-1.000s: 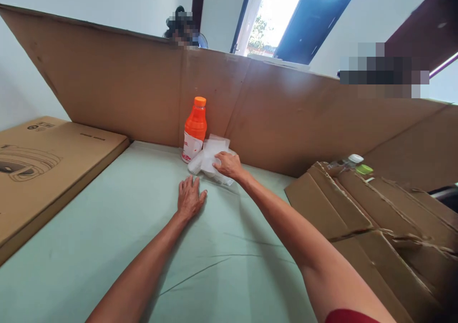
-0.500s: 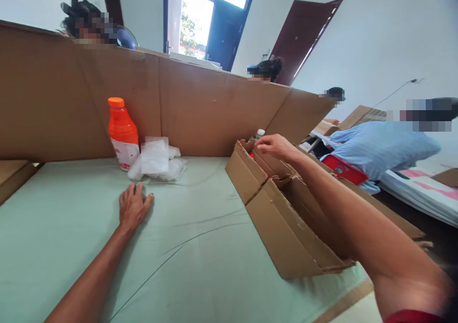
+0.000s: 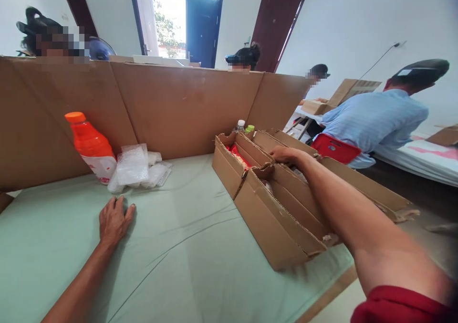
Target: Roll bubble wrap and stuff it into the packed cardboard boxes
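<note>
My left hand (image 3: 115, 221) lies on the green cloth with its fingers apart, holding nothing. Just beyond it are folded pieces of clear bubble wrap (image 3: 133, 164) and a bottle of orange-red liquid (image 3: 92, 144) with an orange cap. On the right, my right hand (image 3: 285, 154) reaches down into the cardboard boxes (image 3: 277, 234), at a divider between compartments. Its fingertips are hidden behind the cardboard, so whether they hold anything does not show. A red packet (image 3: 239, 156) lies in the compartment left of this hand.
A tall cardboard screen (image 3: 189, 103) stands along the far side of the table. Behind the boxes show a white-capped bottle (image 3: 240, 125) and a green cap (image 3: 249, 128). A person in a light blue shirt (image 3: 375, 118) sits on a red chair (image 3: 336, 148) at the right; other people's heads show beyond the screen.
My right hand has moved from above the far-left compartment, nearer and rightward, down into the boxes. The red packet now shows. My left hand stays on the cloth; the view has shifted right.
</note>
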Motion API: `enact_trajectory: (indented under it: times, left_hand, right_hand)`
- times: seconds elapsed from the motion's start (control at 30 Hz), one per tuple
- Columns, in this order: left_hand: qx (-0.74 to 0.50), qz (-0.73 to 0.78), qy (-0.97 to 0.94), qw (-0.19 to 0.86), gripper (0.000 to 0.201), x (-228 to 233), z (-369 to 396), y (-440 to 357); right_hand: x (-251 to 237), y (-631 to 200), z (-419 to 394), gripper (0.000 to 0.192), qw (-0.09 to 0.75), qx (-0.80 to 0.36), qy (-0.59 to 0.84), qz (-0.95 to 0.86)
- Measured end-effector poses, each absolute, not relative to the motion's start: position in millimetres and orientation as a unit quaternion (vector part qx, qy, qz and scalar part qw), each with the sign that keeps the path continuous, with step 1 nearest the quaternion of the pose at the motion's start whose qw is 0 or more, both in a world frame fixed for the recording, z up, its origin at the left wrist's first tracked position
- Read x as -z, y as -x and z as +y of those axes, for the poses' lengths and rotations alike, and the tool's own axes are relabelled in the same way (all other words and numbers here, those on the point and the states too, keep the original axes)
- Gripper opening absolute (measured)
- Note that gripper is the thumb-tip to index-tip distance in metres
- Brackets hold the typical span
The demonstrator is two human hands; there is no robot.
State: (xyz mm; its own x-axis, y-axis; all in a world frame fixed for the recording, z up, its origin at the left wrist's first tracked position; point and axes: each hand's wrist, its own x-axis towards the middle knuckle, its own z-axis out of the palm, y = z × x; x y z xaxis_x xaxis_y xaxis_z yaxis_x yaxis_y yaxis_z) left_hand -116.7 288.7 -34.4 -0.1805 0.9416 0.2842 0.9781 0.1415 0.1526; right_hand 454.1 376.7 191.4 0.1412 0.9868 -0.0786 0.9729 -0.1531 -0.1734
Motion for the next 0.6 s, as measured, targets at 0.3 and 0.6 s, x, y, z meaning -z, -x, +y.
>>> enact_trajectory:
  times: [0.3,0.6]
  left_hand:
    - [0.155,-0.750,0.642,0.044,0.059,26,287,113]
    - [0.188,-0.759,0.622,0.028,0.046,22,289,111]
  right_hand:
    - [-201,-439,377,0.015,0.049,-0.058,0.769,-0.635]
    - [-210,-360,392,0.021,-0.045,-0.142,0.621,-0.769]
